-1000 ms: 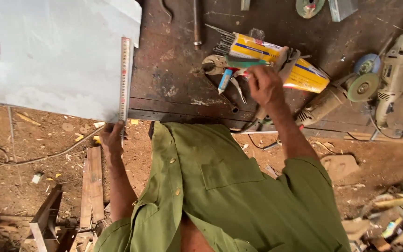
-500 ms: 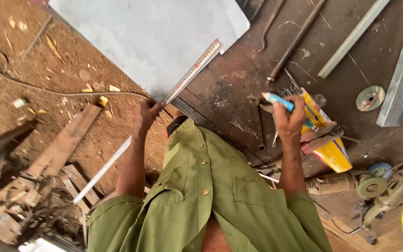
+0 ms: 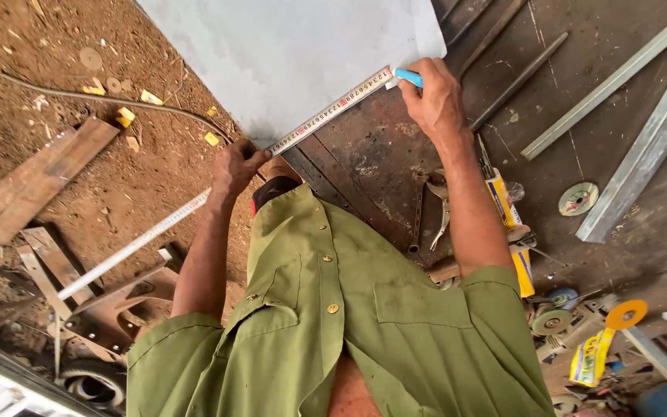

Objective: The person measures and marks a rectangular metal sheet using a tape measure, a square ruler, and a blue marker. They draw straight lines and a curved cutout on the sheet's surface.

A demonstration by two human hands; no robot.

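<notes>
A grey metal sheet (image 3: 295, 54) lies over the corner of a dark, rusty workbench (image 3: 380, 162). A long steel ruler (image 3: 333, 108) runs slantwise along the sheet's near edge and sticks out past the bench over the dirt floor. My left hand (image 3: 235, 164) grips the ruler at the sheet's near corner and presses it down. My right hand (image 3: 434, 96) holds a blue marker (image 3: 408, 77) with its tip at the ruler's far end, on the sheet's right corner. My green shirt fills the bottom of the view.
Pliers (image 3: 441, 210), yellow tubes (image 3: 503, 193), a cutting disc (image 3: 578, 198) and an angle grinder (image 3: 553, 318) lie on the bench right of my right arm. Grey metal bars (image 3: 646, 150) cross the far right. Wood planks (image 3: 32, 177) and a cable (image 3: 79, 96) lie on the dirt floor at left.
My right hand lifted the blue marker from among the tools and carried it to the ruler's far end. The ruler now lies along the sheet's edge, under my left hand.
</notes>
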